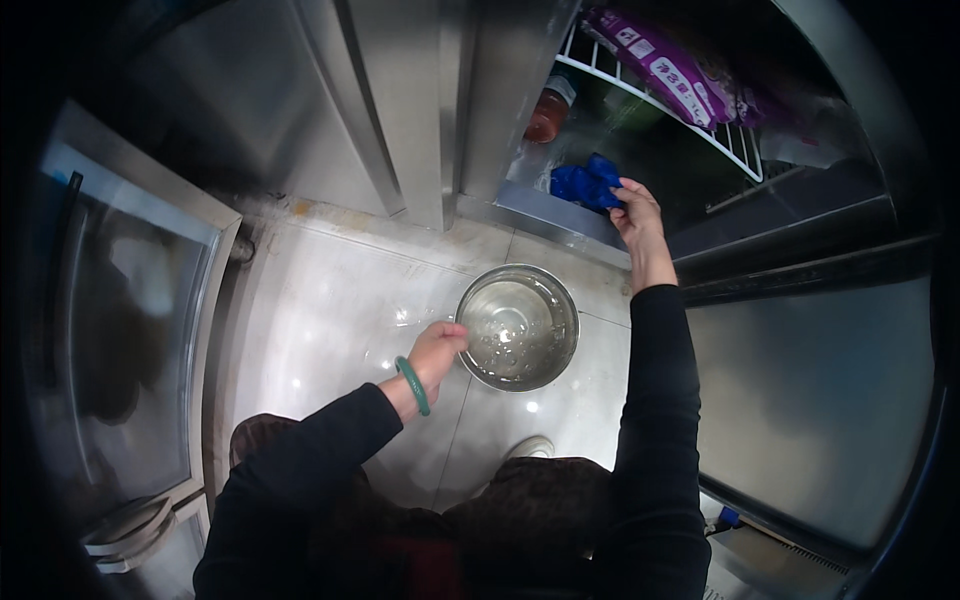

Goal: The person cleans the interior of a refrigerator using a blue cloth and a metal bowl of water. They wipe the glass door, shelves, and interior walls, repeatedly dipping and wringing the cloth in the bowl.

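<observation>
My right hand pinches a bunched blue cloth at the front of the refrigerator's bottom. In front of my feet a round stainless steel basin stands on the tiles, with clear water and some bubbles in it. My left hand, with a green bangle at the wrist, grips the left side of the basin's rim. Its fingertips reach just inside the edge.
Above the cloth, a white wire shelf bears a purple printed bag. Behind the cloth stands a jar with reddish contents. The open metal door is on my right. A glass-fronted cabinet stands left. Wet-looking floor tiles lie between.
</observation>
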Motion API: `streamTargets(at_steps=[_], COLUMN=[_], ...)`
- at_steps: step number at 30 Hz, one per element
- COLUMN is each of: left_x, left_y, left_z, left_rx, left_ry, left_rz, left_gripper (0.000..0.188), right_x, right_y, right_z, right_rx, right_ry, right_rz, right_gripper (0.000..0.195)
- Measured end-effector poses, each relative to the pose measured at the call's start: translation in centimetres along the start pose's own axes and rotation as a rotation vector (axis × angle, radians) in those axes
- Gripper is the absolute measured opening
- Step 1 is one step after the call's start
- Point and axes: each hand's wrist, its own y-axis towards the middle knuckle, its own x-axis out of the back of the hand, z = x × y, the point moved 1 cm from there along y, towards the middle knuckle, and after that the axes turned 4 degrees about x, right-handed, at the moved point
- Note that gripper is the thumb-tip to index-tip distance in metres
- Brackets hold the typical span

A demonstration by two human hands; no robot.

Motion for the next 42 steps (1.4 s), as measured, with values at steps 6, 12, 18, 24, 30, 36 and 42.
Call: streamTargets(at_steps=[6, 12, 18, 24, 30, 36, 42], left_x=[-0.3, -2.1, -3.4, -4.2, -3.6, -2.9, -4.1], left_y=[0.5, -0.4, 0.2, 0.2, 1.3, 2.3, 2.4], left_z=[-3.9, -9.0, -10.2, -10.1, -9.1, -8.2, -6.8], left_rx=[-0.133, -0.324, -0.616, -0.938, -0.938, -0.808, -0.801], left_ry=[-0.104, -0.079, 0.139, 0.672, 0.988, 1.041, 1.104], left_rz=[0.051, 0.162, 0.193, 0.046, 0.201, 0.325, 0.269], left_gripper=[0.017, 0.019, 0.017, 0.026, 0.042, 0.064, 0.049], right_x=[0.4, -0.1, -0.4, -1.3, -2.7, -2.6, -2.0], right_y=[-5.3, -14.0, -18.9, -21.1, -22.6, -22.9, -23.4], right_z=[3.4, 6.6, 3.5, 0.0, -1.2, -1.8, -2.5], right_rx=[0.006, 0.053, 0.066, 0.193, 0.746, 1.293, 1.451], right_ry=[0.112, 0.038, -0.180, -0.595, -1.127, -1.304, -1.317], right_rz=[0.195, 0.256, 0.339, 0.402, 0.547, 0.646, 0.635], right_gripper=[0.022, 0.023, 0.020, 0.025, 0.032, 0.018, 0.018])
